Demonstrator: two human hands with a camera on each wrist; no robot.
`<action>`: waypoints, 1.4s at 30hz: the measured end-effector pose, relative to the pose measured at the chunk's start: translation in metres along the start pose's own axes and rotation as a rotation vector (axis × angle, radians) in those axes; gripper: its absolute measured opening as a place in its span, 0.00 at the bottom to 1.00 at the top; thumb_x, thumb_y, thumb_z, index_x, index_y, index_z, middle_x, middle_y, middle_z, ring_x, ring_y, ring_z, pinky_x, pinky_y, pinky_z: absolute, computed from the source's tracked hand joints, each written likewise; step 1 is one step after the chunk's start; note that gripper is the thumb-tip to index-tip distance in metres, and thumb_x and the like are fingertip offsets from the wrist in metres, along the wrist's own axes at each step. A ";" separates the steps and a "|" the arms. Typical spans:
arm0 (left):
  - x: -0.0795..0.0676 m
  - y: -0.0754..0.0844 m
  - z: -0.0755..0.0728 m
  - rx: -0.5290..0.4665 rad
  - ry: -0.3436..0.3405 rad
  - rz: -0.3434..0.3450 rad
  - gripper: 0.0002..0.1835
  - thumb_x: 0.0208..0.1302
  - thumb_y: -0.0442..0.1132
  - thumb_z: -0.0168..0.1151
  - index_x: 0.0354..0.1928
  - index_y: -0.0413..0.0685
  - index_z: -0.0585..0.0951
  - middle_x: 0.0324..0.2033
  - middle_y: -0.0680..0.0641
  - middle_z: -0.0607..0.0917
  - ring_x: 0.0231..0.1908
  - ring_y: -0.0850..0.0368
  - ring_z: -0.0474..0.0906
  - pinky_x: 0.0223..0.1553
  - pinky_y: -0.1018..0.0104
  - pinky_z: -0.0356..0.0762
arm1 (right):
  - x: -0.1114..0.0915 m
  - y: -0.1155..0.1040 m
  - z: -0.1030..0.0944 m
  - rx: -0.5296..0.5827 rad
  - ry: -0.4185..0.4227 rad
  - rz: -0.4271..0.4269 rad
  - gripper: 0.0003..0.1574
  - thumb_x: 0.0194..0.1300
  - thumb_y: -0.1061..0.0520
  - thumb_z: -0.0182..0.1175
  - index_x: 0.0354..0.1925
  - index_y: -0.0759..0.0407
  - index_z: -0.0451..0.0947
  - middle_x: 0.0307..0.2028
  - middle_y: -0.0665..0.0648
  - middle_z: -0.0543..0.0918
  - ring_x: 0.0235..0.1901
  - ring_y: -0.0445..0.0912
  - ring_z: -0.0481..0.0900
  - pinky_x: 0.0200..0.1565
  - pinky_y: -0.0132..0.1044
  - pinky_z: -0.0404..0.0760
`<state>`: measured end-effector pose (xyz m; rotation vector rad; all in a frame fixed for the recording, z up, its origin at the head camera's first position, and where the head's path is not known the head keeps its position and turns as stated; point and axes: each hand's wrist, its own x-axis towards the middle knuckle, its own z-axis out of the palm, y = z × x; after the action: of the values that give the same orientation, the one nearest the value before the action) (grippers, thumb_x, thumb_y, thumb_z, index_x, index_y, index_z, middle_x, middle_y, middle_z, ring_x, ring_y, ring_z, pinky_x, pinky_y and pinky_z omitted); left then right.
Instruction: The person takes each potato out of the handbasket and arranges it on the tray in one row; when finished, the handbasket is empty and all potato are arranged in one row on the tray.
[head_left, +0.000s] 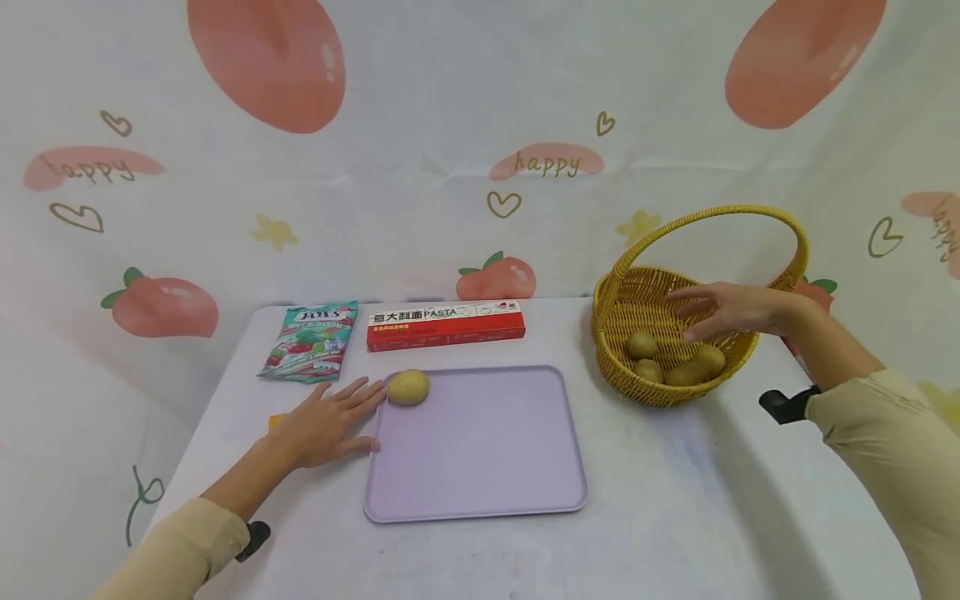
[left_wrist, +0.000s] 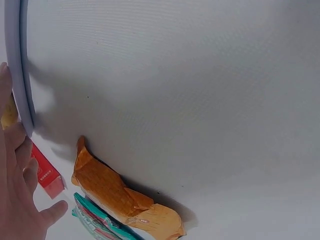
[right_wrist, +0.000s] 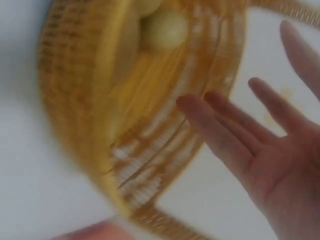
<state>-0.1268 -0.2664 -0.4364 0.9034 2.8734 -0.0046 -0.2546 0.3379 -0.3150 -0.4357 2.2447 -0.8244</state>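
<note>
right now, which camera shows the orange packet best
The left wrist view: nearly all of the orange packet lies in plain sight there. In the head view, only a small piece shows past the left hand; the right wrist view shows none of it.

Mostly ones, with a few twos and fives

Two hands show, one left hand point(head_left: 326, 423) and one right hand point(head_left: 731, 310); two sleeves point(head_left: 877, 467), one to each arm; one wicker basket point(head_left: 626, 387) with one arched handle point(head_left: 705, 216); inside it, four brown potato-like pieces point(head_left: 641, 345) by sight, though the lower-right two overlap; one yellowish potato-like piece point(head_left: 408, 387) at the tray's corner, making five of that shape; one lilac tray point(head_left: 480, 450); one pasta box point(head_left: 446, 327); one teal candy bag point(head_left: 309, 342); one orange packet point(left_wrist: 107, 187), mostly hidden in the head view; on the printed cloth point(head_left: 420, 100), five peaches point(head_left: 266, 67), one largely covered; five outlined hearts point(head_left: 504, 204); three "happy" labels point(head_left: 547, 162).
</note>
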 end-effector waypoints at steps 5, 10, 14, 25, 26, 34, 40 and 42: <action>0.001 0.000 0.001 -0.017 -0.001 -0.004 0.43 0.65 0.66 0.57 0.74 0.48 0.65 0.72 0.44 0.67 0.72 0.40 0.60 0.63 0.27 0.58 | 0.000 0.024 -0.011 0.130 -0.027 0.117 0.54 0.73 0.52 0.59 0.77 0.68 0.36 0.71 0.83 0.48 0.66 0.70 0.65 0.61 0.57 0.74; 0.002 0.000 0.001 -0.010 0.008 0.004 0.43 0.65 0.66 0.57 0.74 0.48 0.65 0.72 0.44 0.67 0.72 0.40 0.60 0.63 0.28 0.59 | 0.000 0.034 -0.015 0.200 -0.051 0.203 0.56 0.74 0.50 0.57 0.77 0.68 0.29 0.72 0.82 0.43 0.68 0.74 0.58 0.62 0.56 0.72; 0.001 0.000 0.001 -0.012 0.000 0.007 0.42 0.66 0.66 0.56 0.74 0.48 0.65 0.73 0.44 0.66 0.72 0.41 0.60 0.64 0.28 0.59 | 0.004 0.040 -0.015 0.269 -0.075 0.261 0.57 0.76 0.50 0.55 0.75 0.70 0.24 0.71 0.85 0.39 0.69 0.76 0.53 0.65 0.60 0.67; -0.001 0.003 0.000 -0.039 -0.008 0.004 0.42 0.67 0.64 0.57 0.75 0.47 0.64 0.73 0.44 0.66 0.72 0.41 0.59 0.65 0.29 0.57 | 0.017 0.052 -0.007 0.321 -0.104 0.340 0.54 0.78 0.50 0.48 0.72 0.78 0.22 0.67 0.92 0.41 0.69 0.79 0.47 0.63 0.59 0.71; -0.001 0.003 -0.001 -0.038 -0.013 0.004 0.42 0.67 0.64 0.57 0.75 0.47 0.64 0.73 0.44 0.66 0.72 0.41 0.59 0.64 0.29 0.58 | 0.018 0.052 -0.007 0.322 -0.108 0.348 0.54 0.78 0.50 0.47 0.72 0.78 0.22 0.67 0.92 0.42 0.69 0.79 0.47 0.62 0.59 0.71; -0.001 0.002 -0.002 -0.030 -0.017 0.000 0.42 0.67 0.64 0.56 0.75 0.48 0.64 0.73 0.44 0.66 0.72 0.40 0.59 0.64 0.29 0.58 | 0.026 0.054 -0.007 0.332 -0.145 0.366 0.50 0.78 0.55 0.45 0.72 0.79 0.22 0.67 0.92 0.42 0.69 0.79 0.46 0.60 0.59 0.74; -0.001 0.001 -0.002 -0.021 -0.018 -0.004 0.42 0.67 0.65 0.55 0.75 0.48 0.64 0.73 0.44 0.66 0.72 0.40 0.59 0.64 0.29 0.59 | 0.028 0.051 -0.005 0.310 -0.131 0.389 0.46 0.77 0.59 0.46 0.71 0.83 0.29 0.65 0.92 0.43 0.69 0.79 0.49 0.59 0.56 0.76; -0.001 0.001 -0.002 -0.020 -0.015 -0.002 0.42 0.67 0.65 0.56 0.74 0.48 0.65 0.73 0.44 0.66 0.72 0.40 0.59 0.64 0.29 0.59 | 0.028 0.050 -0.005 0.302 -0.123 0.399 0.45 0.77 0.59 0.47 0.71 0.84 0.31 0.65 0.93 0.43 0.68 0.78 0.51 0.59 0.54 0.77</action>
<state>-0.1260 -0.2660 -0.4344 0.8923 2.8551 0.0172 -0.2810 0.3624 -0.3594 0.1007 1.9583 -0.8742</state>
